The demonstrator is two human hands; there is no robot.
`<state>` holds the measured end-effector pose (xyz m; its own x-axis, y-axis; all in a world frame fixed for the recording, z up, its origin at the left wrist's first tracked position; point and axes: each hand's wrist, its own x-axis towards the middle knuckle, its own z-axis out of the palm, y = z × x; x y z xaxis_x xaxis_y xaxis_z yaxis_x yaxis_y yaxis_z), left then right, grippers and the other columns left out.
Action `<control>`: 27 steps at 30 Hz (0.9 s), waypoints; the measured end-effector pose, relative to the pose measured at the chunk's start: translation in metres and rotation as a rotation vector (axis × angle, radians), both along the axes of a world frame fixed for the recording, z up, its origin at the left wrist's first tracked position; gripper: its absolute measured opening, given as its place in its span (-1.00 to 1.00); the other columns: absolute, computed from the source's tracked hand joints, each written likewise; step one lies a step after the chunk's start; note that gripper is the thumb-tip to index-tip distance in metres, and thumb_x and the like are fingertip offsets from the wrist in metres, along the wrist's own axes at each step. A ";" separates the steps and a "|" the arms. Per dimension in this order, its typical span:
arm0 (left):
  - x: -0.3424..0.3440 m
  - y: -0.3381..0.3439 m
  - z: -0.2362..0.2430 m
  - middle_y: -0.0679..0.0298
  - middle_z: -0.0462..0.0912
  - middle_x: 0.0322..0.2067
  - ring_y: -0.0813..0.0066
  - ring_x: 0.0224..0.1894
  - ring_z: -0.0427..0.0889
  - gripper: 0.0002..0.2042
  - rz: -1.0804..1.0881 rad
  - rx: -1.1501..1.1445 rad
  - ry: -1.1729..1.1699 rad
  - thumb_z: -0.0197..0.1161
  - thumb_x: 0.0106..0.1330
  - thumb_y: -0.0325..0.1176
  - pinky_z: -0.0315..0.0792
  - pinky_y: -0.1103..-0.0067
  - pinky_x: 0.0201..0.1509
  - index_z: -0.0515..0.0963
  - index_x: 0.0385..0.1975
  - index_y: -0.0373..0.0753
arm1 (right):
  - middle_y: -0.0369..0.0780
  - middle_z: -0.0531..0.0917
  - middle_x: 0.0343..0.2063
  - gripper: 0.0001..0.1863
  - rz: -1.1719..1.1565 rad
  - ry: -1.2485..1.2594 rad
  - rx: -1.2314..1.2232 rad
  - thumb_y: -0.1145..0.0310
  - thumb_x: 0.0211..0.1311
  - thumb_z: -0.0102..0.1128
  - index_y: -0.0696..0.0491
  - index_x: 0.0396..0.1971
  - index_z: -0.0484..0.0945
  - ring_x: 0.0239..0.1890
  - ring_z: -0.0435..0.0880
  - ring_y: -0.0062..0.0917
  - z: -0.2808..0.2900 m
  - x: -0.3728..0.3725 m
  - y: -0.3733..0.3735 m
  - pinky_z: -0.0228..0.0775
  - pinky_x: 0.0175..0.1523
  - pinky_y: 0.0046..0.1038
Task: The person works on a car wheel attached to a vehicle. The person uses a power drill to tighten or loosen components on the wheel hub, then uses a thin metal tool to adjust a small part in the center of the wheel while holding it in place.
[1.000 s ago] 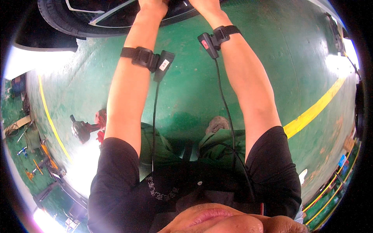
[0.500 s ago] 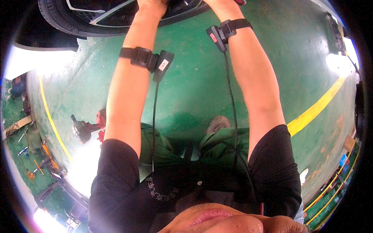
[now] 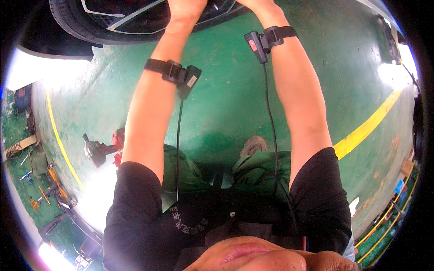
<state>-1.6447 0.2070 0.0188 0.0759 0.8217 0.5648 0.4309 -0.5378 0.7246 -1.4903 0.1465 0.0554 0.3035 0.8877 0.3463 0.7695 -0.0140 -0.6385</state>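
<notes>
A car wheel with a black tire and dark, silver-edged spokes fills the upper left. My left hand reaches over the wheel's lower part at the top edge of the picture. Its fingers are cut off there, so any contact or hold is hidden. To the right, my right hand is beside the wheel's rim, with its fingers also beyond the top edge. Both forearms stretch forward, each with a black strap and a small cabled box.
A red and black cordless power tool lies on the green floor left of my left arm. Yellow lines run along both sides. Tools and equipment lie at the far left. Thin cables hang from my wrist boxes.
Both arms have shifted slightly right and drawn back a little, showing more of the left hand. A red object by the right hand has left the view.
</notes>
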 end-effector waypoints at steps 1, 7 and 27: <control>0.001 -0.003 0.001 -0.09 0.71 -0.29 0.13 -0.32 0.71 -0.58 0.002 -0.015 0.008 0.10 0.28 -0.39 0.54 0.40 -0.16 0.57 0.12 -0.36 | 0.05 0.69 -0.31 -0.73 -0.005 -0.011 0.000 0.22 0.28 0.12 0.10 -0.36 0.69 -0.14 0.66 0.04 -0.002 -0.002 0.001 0.52 -0.04 -0.04; 0.002 -0.001 -0.003 -0.17 0.68 -0.09 0.05 -0.13 0.71 -0.53 0.017 0.054 0.050 0.11 0.26 -0.38 0.54 0.38 0.01 0.51 0.20 -0.36 | 0.01 0.70 -0.41 -0.75 -0.004 -0.042 0.039 0.27 0.24 0.15 0.12 -0.40 0.69 -0.25 0.69 -0.03 -0.016 -0.002 0.006 0.52 -0.13 -0.07; 0.004 -0.005 -0.001 0.37 0.54 -0.47 0.64 -0.49 0.43 -0.53 -0.275 -0.540 -0.541 0.08 0.35 -0.48 0.35 0.63 -0.41 0.45 0.30 -0.33 | -0.21 0.69 -0.51 -0.81 0.303 1.041 -0.076 0.40 0.25 0.23 0.22 -0.38 0.70 -0.41 0.61 -0.54 -0.047 -0.013 0.015 0.40 -0.30 -0.43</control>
